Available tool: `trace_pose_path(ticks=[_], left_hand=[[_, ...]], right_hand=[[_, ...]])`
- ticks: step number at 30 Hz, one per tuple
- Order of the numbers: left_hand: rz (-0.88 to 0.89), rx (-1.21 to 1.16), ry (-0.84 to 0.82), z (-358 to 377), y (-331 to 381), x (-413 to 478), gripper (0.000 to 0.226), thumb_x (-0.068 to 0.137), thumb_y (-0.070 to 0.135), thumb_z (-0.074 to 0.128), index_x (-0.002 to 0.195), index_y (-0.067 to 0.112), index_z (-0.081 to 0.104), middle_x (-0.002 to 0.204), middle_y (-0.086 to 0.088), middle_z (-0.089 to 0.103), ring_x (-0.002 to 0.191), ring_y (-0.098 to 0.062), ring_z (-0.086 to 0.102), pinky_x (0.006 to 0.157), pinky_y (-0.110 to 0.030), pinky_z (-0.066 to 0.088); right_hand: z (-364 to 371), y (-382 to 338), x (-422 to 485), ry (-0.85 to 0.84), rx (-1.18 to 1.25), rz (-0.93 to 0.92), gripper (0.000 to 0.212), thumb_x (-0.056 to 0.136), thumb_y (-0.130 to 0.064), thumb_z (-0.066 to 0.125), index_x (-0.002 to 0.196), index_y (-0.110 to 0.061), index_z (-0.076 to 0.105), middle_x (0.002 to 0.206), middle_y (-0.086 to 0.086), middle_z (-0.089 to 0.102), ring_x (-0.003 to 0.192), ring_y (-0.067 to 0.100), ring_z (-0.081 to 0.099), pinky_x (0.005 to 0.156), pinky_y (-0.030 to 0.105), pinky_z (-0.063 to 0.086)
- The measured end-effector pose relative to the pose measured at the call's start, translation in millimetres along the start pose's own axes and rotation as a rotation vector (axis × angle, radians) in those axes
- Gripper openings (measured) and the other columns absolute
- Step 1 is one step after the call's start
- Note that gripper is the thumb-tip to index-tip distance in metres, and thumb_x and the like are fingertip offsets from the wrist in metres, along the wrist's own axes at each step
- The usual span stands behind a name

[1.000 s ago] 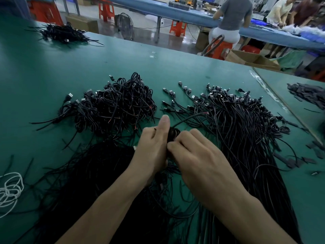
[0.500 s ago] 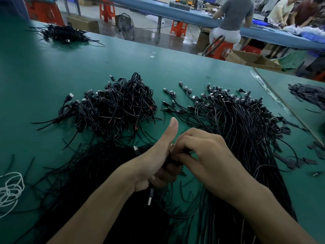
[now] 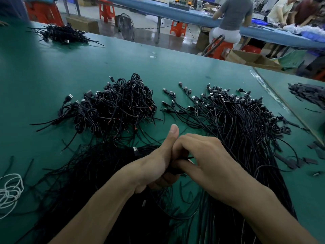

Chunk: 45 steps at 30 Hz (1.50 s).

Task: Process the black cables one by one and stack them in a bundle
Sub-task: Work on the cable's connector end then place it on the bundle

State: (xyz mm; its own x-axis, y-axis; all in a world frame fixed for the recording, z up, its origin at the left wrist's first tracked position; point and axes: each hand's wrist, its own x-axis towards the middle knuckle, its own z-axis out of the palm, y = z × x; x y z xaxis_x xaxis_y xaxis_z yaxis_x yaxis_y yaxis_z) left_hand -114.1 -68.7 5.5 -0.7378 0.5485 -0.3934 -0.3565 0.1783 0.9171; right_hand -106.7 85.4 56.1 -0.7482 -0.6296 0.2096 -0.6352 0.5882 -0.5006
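My left hand [image 3: 158, 161] grips a coiled black cable [image 3: 177, 170] in its curled fingers, thumb pointing up. Pressed against it, my right hand [image 3: 209, 161] pinches the same cable's short end [image 3: 190, 157], which sticks out between the fingers. Most of the cable is hidden inside both hands. A heap of coiled black cables [image 3: 116, 108] lies on the green table [image 3: 52, 67] beyond my left hand. A long sheaf of straight black cables [image 3: 233, 120] with USB plugs at the far end runs under my right arm. Another dark mass of cables [image 3: 84, 182] lies under my left forearm.
A white cord [image 3: 10, 191] is coiled at the left edge. A smaller cable pile [image 3: 61, 35] sits far back left. Dark flat scraps [image 3: 307, 95] lie on the right, past a table seam. People work at a blue bench behind, among orange stools and cardboard boxes.
Both hands have drawn back toward me from the heaps. My left hand turned from lying flat to a fist with the thumb up, and the cable loop seen earlier is now enclosed in it.
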Motion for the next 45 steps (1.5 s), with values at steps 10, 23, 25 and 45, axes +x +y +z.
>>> trace_pose_path(ticks=[10, 23, 25, 45], left_hand=[[-0.114, -0.042, -0.028, 3.5, 1.2, 1.4, 0.083, 0.059, 0.098, 0.005, 0.057, 0.019, 0.032, 0.048, 0.006, 0.024, 0.038, -0.009, 0.015, 0.036, -0.013, 0.016], [0.051, -0.538, -0.192, -5.9, 4.0, -5.1, 0.020, 0.099, 0.030, 0.049, 0.087, 0.019, 0.060, 0.069, 0.005, 0.045, 0.049, 0.001, 0.029, 0.035, -0.008, 0.023], [0.070, -0.550, -0.180, -4.9, 6.1, -4.3, 0.017, 0.104, 0.024, 0.046, 0.095, 0.015, 0.059, 0.069, 0.004, 0.044, 0.050, 0.001, 0.028, 0.035, -0.008, 0.024], [0.111, -0.454, 0.129, 4.3, 5.1, 2.4, 0.032, 0.104, 0.016, 0.048, 0.077, 0.015, 0.066, 0.062, 0.004, 0.044, 0.054, -0.007, 0.024, 0.035, -0.013, 0.022]], right_hand=[[3.2, 7.1, -0.8, 0.011, 0.199, 0.111, 0.031, 0.076, -0.004, 0.075, 0.072, -0.027, 0.056, 0.068, -0.017, 0.059, 0.058, 0.002, 0.053, 0.054, 0.007, 0.036], [-7.6, 34.4, -1.2, 0.112, 0.535, 0.272, 0.022, 0.081, -0.005, 0.079, 0.080, -0.024, 0.066, 0.069, -0.004, 0.064, 0.064, 0.011, 0.056, 0.061, 0.024, 0.049], [-9.8, 33.3, -2.9, 0.165, 0.482, 0.268, 0.020, 0.079, -0.010, 0.081, 0.080, -0.023, 0.065, 0.070, -0.001, 0.065, 0.062, 0.018, 0.057, 0.061, 0.030, 0.051], [-8.7, 24.1, -3.2, 0.061, -0.311, -0.160, 0.013, 0.091, -0.003, 0.066, 0.098, -0.014, 0.065, 0.091, -0.004, 0.064, 0.085, 0.017, 0.059, 0.074, 0.035, 0.051]])
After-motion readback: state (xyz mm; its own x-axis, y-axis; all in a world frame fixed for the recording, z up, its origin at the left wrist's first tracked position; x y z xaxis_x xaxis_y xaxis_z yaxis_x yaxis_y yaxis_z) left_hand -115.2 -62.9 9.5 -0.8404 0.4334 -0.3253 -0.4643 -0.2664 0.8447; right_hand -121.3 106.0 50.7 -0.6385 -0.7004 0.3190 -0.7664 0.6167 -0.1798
